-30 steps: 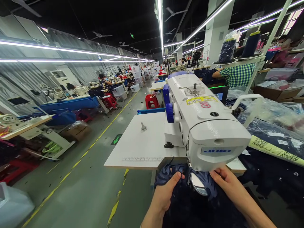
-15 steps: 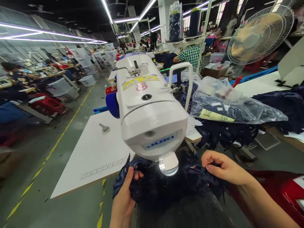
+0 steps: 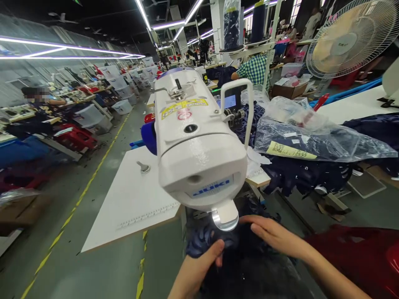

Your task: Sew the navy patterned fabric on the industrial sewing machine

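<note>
A white sewing machine (image 3: 199,153) with JUKI on its end fills the middle of the head view. Bunched navy fabric (image 3: 202,238) with a pale pattern lies below the lit tip of the machine. Its front left part is in my left hand (image 3: 201,265), thumb on top and the other fingers mostly hidden by cloth. My right hand (image 3: 274,234) reaches in from the right with fingers stretched out, their tips beside the lit tip and over dark cloth. The needle area is hidden behind the machine's head.
The white table board (image 3: 134,207) extends left. To the right, a clear plastic bag (image 3: 330,143) with a yellow label lies on dark fabric. Thread cones (image 3: 258,23) and a fan (image 3: 346,43) stand behind. A person in a checked shirt (image 3: 254,68) sits beyond.
My left hand has moved right with the fabric, closer to the machine's tip. My right hand has moved left and its curled fingers have straightened. The view has shifted slightly.
</note>
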Demonstrator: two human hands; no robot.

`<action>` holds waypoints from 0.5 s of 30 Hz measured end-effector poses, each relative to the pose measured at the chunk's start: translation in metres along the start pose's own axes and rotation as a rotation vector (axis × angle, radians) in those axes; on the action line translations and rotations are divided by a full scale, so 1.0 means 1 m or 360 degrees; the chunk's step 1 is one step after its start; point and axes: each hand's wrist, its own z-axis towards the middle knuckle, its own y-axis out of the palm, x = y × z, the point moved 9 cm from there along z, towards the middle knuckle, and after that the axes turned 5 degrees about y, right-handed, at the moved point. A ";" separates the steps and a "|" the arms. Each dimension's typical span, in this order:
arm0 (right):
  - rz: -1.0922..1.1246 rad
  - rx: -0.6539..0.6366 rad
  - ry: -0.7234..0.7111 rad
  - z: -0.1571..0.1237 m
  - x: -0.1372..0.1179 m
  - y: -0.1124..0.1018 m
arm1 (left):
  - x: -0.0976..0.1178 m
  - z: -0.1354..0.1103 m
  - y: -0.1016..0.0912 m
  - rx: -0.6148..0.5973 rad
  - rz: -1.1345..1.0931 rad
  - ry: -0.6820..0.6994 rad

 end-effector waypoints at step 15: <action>-0.0009 -0.0266 -0.0122 0.008 -0.070 0.010 | 0.037 -0.016 -0.022 0.0196 0.0124 0.0293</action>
